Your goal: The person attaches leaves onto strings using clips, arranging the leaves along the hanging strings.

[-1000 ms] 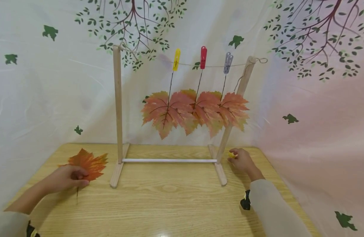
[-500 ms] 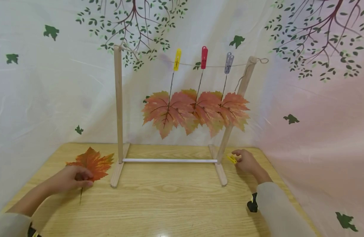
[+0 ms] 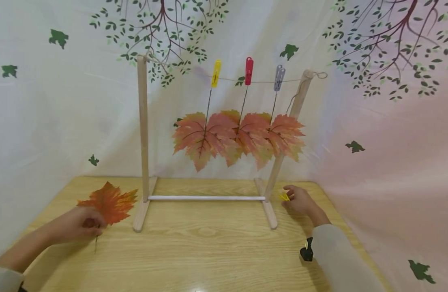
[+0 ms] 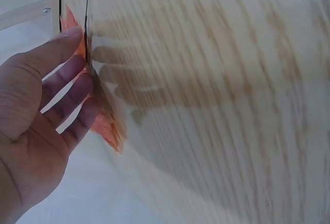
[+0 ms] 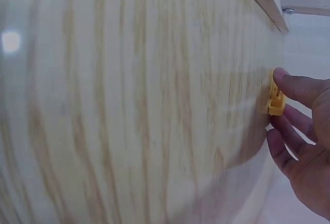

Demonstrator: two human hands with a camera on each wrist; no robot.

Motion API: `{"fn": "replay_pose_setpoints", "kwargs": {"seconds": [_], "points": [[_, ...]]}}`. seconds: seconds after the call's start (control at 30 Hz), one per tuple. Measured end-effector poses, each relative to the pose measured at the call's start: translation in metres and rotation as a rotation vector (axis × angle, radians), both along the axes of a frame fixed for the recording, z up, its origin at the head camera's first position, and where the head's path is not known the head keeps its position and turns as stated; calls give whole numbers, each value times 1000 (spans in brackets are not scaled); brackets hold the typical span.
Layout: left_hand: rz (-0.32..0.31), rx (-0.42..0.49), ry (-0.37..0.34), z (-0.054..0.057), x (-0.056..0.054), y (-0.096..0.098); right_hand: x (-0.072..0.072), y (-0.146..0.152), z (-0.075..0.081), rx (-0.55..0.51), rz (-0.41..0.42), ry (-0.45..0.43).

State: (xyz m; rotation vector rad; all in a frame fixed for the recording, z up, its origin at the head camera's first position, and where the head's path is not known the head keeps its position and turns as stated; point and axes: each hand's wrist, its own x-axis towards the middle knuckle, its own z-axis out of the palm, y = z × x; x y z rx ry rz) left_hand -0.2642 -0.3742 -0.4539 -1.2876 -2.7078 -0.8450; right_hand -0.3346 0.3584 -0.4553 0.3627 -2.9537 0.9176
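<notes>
On the left of the table, an orange-red artificial maple leaf (image 3: 110, 202) with a thin dark stem points toward me. My left hand (image 3: 76, 225) is at its lower left edge; in the left wrist view the thumb lies beside the stem and the loosely bent fingers (image 4: 77, 92) touch the leaf. The left index fingertip is hidden. At the right, my right hand (image 3: 300, 200) pinches a yellow clothespin (image 5: 277, 98) close to the tabletop. Its thumb is on the clothespin's upper end, and the other fingers curve below.
Between the hands stands a wooden rack (image 3: 144, 129) with a white crossbar (image 3: 207, 198). From its string hang several reddish leaves (image 3: 205, 136) by a yellow (image 3: 216, 73), a red (image 3: 249, 71) and a grey clothespin (image 3: 279, 78). A printed curtain (image 3: 355, 194) backs the table (image 3: 205, 251).
The left hand and leaf shifted right at first; then the hand slid left toward the stem while the leaf stayed nearly in place. The right hand drew the yellow clothespin slightly nearer.
</notes>
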Motion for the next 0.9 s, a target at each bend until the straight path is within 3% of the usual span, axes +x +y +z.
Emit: {"fn": "replay_pose_setpoints", "kwargs": {"seconds": [0.27,0.57,0.83,0.9], "points": [[-41,12,-25,-2,1,-6,-3,-6,-7,29,-48,3],[-24,-40,-177,6,-1,-12,2,-8,-3,32,-64,11],[-16,-45,-148,4,-3,-11,2,-10,-3,36,-64,24],[-28,-31,-108,1,-4,-6,1,-10,-4,54,-63,24]]}}
